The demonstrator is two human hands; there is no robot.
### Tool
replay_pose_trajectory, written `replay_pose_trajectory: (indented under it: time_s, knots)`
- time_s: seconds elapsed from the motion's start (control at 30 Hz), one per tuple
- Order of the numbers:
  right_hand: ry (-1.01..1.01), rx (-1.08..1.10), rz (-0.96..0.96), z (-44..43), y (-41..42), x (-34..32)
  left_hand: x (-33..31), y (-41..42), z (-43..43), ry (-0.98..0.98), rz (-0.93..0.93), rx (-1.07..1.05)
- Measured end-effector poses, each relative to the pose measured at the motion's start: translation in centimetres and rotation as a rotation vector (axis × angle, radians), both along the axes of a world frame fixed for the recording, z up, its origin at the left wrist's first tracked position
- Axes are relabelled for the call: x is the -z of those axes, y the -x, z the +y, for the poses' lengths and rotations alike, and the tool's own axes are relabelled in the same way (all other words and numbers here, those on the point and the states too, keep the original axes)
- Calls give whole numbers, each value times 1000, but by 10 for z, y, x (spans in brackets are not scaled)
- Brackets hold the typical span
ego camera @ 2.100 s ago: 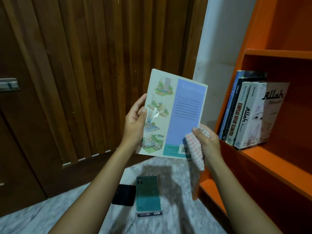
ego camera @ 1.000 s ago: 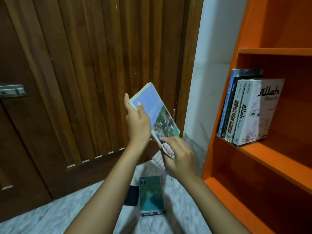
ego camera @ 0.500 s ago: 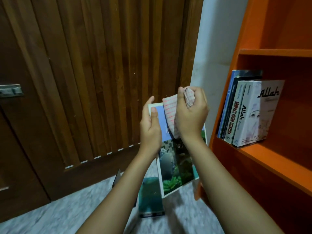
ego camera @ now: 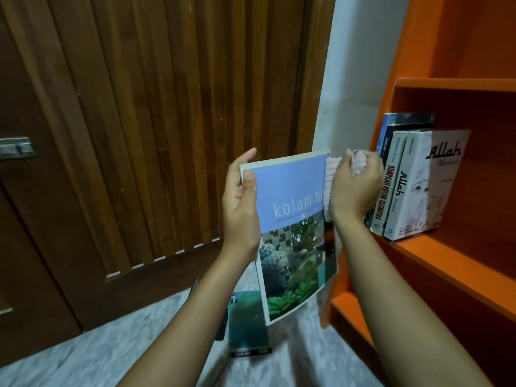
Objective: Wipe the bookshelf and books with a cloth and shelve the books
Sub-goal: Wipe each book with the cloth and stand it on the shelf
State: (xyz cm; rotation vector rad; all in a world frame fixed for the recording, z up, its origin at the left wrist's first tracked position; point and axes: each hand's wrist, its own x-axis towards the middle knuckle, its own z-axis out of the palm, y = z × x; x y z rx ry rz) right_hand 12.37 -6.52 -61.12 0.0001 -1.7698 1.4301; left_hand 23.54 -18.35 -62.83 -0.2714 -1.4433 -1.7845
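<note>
Both hands busy: left grips book, right clutches cloth.

A dark wooden door of upright slats fills the left side, with a metal latch at its far left edge. Beside it runs a strip of white wall. Below is a pale marbled floor, where a dark flat object lies, partly hidden.

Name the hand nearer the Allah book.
Right. The right hand, holding the cloth, is close beside the Allah book; the left hand grips the kolam book's far edge.
</note>
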Motion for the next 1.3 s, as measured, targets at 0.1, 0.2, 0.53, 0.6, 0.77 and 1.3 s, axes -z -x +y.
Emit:
replay_pose_trajectory:
  time_s: [0.1, 0.2, 0.53, 0.6, 0.77, 1.3]
  knots:
    - [-93, -135, 214, -21, -36, 5, 0, 6, 7, -23, -60, 22]
    - [-295, -206, 363, -29, -53, 26, 2, 9, 4, -8, -63, 24]
    - [-106, -162, 92, -18, -37, 22, 3, 11, 3, -85, -59, 18]
    - [-262, -244, 217, -37, -63, 43, 2, 20, 1, -156, -74, -11]
    - [-170, -86, -8, -8, -28, 61, 8, 19, -15, -223, -39, 22]
    - [-130, -50, -103, -2, -29, 93, 10, 34, -15, -293, -15, -73]
